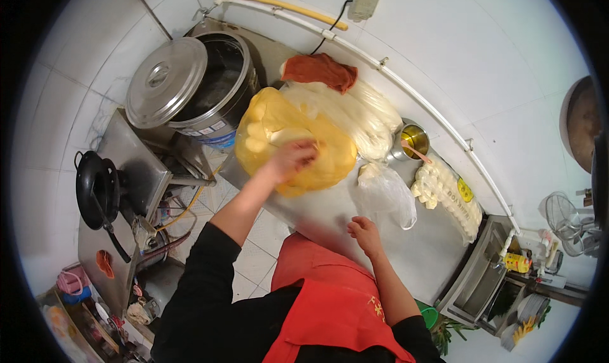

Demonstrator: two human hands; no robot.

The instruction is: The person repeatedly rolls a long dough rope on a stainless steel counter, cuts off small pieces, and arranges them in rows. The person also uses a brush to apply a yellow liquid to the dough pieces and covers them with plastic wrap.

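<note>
My left hand [296, 159] is over a large yellow plastic bag [333, 168] with pale rounded pieces inside; it is blurred, and whether its fingers hold the film cannot be told. Above the steel worktop [409, 263], near its front edge, my right hand [364, 234] has bent fingers and nothing visible in it. A white translucent plastic bag [387, 194] lies just beyond the right hand. Behind the yellow bag are long pale rolls under clear plastic [361, 113], with a red-brown cloth [321, 72] on them.
At the back left stands a large steel pot [245, 85], its lid [166, 82] tilted across the opening. A steel cup [415, 137] holds yellow liquid and a pink-handled utensil. Beside it lies a printed plastic bag of pale pieces [447, 196]. A steel sink [476, 272] is right; a black wok [90, 192] left.
</note>
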